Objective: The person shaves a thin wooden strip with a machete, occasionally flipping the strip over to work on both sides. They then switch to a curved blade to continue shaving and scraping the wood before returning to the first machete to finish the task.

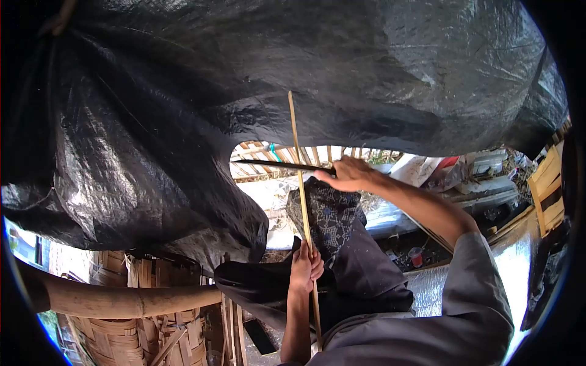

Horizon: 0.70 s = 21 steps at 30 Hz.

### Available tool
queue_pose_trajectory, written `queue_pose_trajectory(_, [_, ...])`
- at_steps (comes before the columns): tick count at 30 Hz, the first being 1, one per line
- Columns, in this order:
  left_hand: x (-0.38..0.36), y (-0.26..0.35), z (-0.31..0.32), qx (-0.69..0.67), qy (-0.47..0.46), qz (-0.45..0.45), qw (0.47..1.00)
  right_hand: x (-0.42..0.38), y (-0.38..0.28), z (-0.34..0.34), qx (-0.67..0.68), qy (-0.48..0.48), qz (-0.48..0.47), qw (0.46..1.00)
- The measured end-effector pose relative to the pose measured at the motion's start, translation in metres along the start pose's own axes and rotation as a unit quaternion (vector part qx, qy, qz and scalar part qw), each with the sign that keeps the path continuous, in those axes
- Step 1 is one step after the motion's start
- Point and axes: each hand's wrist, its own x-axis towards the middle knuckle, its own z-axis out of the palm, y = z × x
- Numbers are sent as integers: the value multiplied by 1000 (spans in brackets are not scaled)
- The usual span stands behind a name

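Note:
My left hand [304,269] is closed around a long, thin bamboo strip [303,204] that stands lengthwise in front of my body. The strip's lower end runs down past my wrist, and its upper end overlaps a black tarp. In my right hand [353,175] is the handle of a long, dark-bladed knife [271,163]. Its blade points left and crosses the strip above my left hand. Beneath the strip, a dark patterned cloth [332,213] lies over my leg.
The black tarp [378,73] hangs across the upper view and the left side. A thick bamboo pole [128,301] runs at lower left above woven bamboo [113,340]. A phone [260,337] lies near my left arm. A plastic cup [415,257] and scraps lie to the right.

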Motion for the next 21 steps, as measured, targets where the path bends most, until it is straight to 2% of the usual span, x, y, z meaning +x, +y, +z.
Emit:
queue_pose_trajectory(2, [0, -2, -5, -47, -21, -25, 998, -23, -14, -7, -7, -44, -15, 999])
queue_pose_trajectory(3, [1, -1, -7, -49, -24, -21, 998, -30, -13, 4, -26, -32, -40, 998])
queue_pose_trajectory(5, [1, -2, -9, -96, -30, -58, 993, -44, -14, 12, -69, -18, -133, 989])
queue_pose_trajectory(6, [-1, -1, -7, -97, -43, -59, 993, -42, -13, 8, -72, -16, -135, 988])
queue_pose_trajectory(8, [-6, -3, -9, -93, -49, -60, 993, -39, -9, 0, -169, -38, -139, 975])
queue_pose_trajectory(9, [-11, -5, -9, -90, -50, -68, 992, -31, -2, -2, -161, -17, -110, 981])
queue_pose_trajectory(11, [-20, -6, -5, -80, -41, -68, 994, 0, 13, -10, 9, -27, 75, 997])
queue_pose_trajectory(14, [-23, -7, -5, -90, -41, -52, 994, 16, 33, -14, -21, 80, 44, 996])
queue_pose_trajectory(15, [-22, -7, -8, -112, -55, -65, 990, 10, 34, -15, -8, 52, 21, 998])
queue_pose_trajectory(17, [-19, -8, -10, -116, -42, -76, 989, -12, 20, -22, 0, -52, 33, 998])
queue_pose_trajectory(20, [-18, -7, -12, -138, -56, -93, 984, -33, 16, 0, -104, -27, -83, 991])
queue_pose_trajectory(21, [-19, -8, -12, -139, -57, -90, 985, -34, 14, 6, -139, 48, -172, 974])
